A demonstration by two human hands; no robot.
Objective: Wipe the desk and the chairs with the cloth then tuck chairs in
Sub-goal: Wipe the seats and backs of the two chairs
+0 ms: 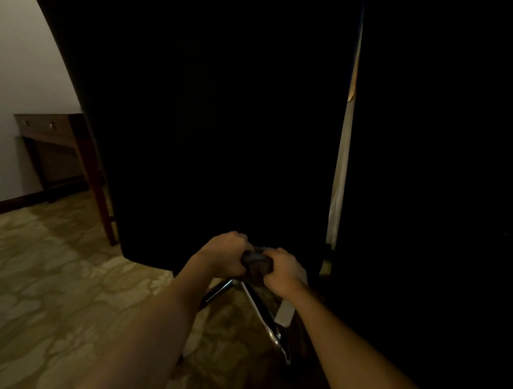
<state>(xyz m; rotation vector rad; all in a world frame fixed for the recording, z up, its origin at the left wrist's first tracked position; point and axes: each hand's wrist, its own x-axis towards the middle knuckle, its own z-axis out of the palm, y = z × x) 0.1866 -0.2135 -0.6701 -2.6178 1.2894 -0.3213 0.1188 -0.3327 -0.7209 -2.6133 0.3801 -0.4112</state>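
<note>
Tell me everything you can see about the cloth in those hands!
The cloth is small, dark grey and soft-looking, crumpled into a wad. The left hand and right hand hold it from either side, fingers curled round it, so only its middle shows. It is held up off the floor, by the bottom edge of the black chair back.

Low in the frame's centre, left hand [227,254] and right hand [283,271] both grip a dark cloth [257,263] against the black chair back [228,119]; chrome chair legs [258,310] below.
</note>
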